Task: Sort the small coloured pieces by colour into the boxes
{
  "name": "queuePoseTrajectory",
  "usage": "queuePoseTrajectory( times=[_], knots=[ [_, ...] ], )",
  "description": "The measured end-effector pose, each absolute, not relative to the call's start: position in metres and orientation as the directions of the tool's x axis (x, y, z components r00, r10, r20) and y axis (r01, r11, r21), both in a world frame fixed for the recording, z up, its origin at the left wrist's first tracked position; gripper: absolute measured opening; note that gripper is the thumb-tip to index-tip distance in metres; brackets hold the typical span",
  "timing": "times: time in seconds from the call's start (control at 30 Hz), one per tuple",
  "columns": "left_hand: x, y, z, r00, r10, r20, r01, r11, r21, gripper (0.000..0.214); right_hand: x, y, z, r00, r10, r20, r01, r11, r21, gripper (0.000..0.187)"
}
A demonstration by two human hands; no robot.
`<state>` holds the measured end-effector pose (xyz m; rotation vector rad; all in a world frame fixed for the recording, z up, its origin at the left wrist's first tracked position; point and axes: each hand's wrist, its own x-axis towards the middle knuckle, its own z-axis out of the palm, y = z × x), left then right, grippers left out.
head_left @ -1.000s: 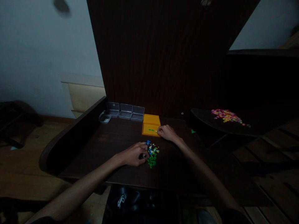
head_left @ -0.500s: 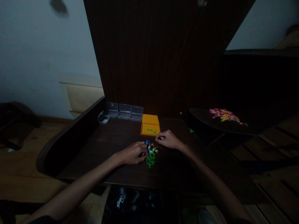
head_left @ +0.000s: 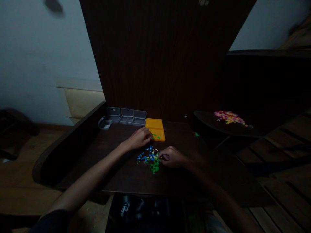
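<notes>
My left hand (head_left: 140, 138) is at the left side of the open yellow box (head_left: 163, 135), its fingers drawn together over the box's edge. Small green pieces (head_left: 158, 137) lie inside, one close to my fingertips; whether I pinch anything is too small to tell. My right hand (head_left: 173, 156) is at the right side of a loose pile, thumb and forefinger curled together against it. In the pile, blue pieces (head_left: 141, 157) and a few white ones spread to the left, and green pieces (head_left: 155, 167) bunch at the near end. What the right fingertips hold is hidden.
Clear plastic cases (head_left: 126, 120) with raised lids stand along the back left. A heap of pink and yellow pieces (head_left: 229, 117) lies on the side shelf (head_left: 206, 120). A raised dark board (head_left: 68, 136) edges the desk's left side. Below the front edge is a black bag-like surface (head_left: 145, 212).
My left hand has moved from the pile up to the yellow box. My right hand has come down from beside the box to the pile, uncovering blue pieces on the left.
</notes>
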<state>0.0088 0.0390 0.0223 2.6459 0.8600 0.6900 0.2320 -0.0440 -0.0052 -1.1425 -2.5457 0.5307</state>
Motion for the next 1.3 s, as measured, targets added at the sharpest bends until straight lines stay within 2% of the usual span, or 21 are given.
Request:
queuePoseTrajectory(
  times=[0.23, 0.5, 0.7, 0.9, 1.13, 1.3],
  knots=[
    [0.029, 0.066, 0.008, 0.650, 0.730, 0.212, 0.651, -0.678, 0.341, 0.016, 0.230, -0.046, -0.008, -0.625, 0.775, 0.098, 0.698, 0.610, -0.376, 0.016],
    [0.035, 0.082, -0.003, 0.665, 0.738, 0.117, 0.664, -0.655, 0.360, 0.020, 0.231, -0.050, -0.010, -0.615, 0.783, 0.090, 0.717, 0.603, -0.351, 0.015],
    [0.036, 0.081, -0.001, 0.639, 0.755, 0.145, 0.668, -0.638, 0.383, 0.018, 0.228, -0.052, -0.008, -0.631, 0.771, 0.088, 0.714, 0.621, -0.323, 0.015],
    [0.031, 0.075, 0.002, 0.608, 0.764, 0.217, 0.655, -0.637, 0.405, 0.021, 0.232, -0.047, -0.006, -0.575, 0.815, 0.073, 0.751, 0.561, -0.348, 0.012],
    [0.012, 0.054, 0.004, 0.667, 0.678, 0.309, 0.566, -0.731, 0.381, 0.019, 0.244, -0.027, 0.007, -0.523, 0.829, 0.200, 0.719, 0.555, -0.418, 0.013],
    [-0.002, 0.020, 0.008, 0.748, 0.604, 0.274, 0.458, -0.770, 0.444, 0.019, 0.247, 0.005, 0.018, -0.413, 0.865, 0.287, 0.746, 0.501, -0.438, 0.019]
  ],
)
